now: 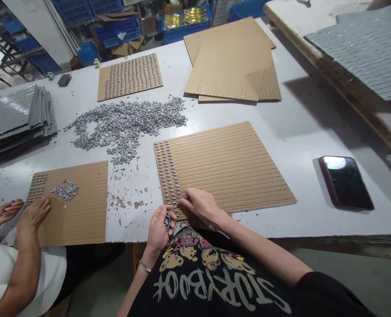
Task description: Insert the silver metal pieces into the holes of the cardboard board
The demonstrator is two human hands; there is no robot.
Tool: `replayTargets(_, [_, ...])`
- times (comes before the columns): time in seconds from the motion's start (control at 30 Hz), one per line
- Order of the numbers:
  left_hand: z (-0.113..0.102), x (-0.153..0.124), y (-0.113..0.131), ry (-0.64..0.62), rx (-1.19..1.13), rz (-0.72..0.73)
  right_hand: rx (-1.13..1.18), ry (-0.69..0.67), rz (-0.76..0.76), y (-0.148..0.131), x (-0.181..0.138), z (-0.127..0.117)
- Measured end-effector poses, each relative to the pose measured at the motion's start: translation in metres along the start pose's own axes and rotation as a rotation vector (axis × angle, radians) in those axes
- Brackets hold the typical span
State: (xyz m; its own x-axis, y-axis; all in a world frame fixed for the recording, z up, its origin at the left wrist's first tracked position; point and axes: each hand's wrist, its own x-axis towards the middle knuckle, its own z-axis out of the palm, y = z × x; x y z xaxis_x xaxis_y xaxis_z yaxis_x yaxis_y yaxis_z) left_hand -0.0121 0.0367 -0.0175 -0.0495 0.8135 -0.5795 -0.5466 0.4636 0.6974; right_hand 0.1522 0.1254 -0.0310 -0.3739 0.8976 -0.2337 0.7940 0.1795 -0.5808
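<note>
My left hand [160, 228], at the near left corner of a grooved cardboard sheet [224, 163], is cupped around a small heap of silver spindle-shaped pieces [167, 221]. Bent over the near left part of the same sheet is my right hand [200, 203], its fingers pinched together. Whether a piece sits between those fingertips is hidden. Several columns of the silver pieces [166, 165] lie in the grooves along the sheet's left side. Bare grooves run across the rest of it.
Beyond the sheet spreads a loose pile of silver pieces [126, 121]. A co-worker's hands [33, 213] rest at another cardboard sheet [83, 220] on the left. A filled board [132, 77], stacked cardboard [235, 66], silver-wrapped bundles [13, 116] and a phone [347, 182] also lie on the table.
</note>
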Motion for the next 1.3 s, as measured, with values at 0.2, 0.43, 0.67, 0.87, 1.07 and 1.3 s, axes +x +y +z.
replayTargets(0.2, [0.008, -0.006, -0.003, -0.085, 0.142, -0.012, 0.335, 0.153, -0.293, -0.005, -0.040, -0.009])
replayTargets(0.43, [0.019, -0.007, -0.011, -0.063, 0.450, 0.097, 0.238, 0.066, -0.438, -0.013, -0.056, 0.007])
replayTargets(0.67, [0.012, -0.010, -0.011, -0.074, 0.398, 0.008, 0.163, -0.036, -0.337, -0.009, -0.057, 0.009])
replayTargets(0.87, [-0.001, -0.009, -0.014, -0.028, 0.152, -0.090, 0.045, -0.101, -0.155, -0.003, -0.046, 0.009])
replayTargets(1.07, [-0.019, -0.005, -0.002, 0.013, -0.057, -0.035, -0.213, -0.189, 0.008, -0.013, -0.024, 0.010])
replayTargets(1.3, [-0.020, 0.000, -0.001, 0.038, -0.050, -0.040, -0.334, -0.213, 0.072, -0.025, -0.019, 0.011])
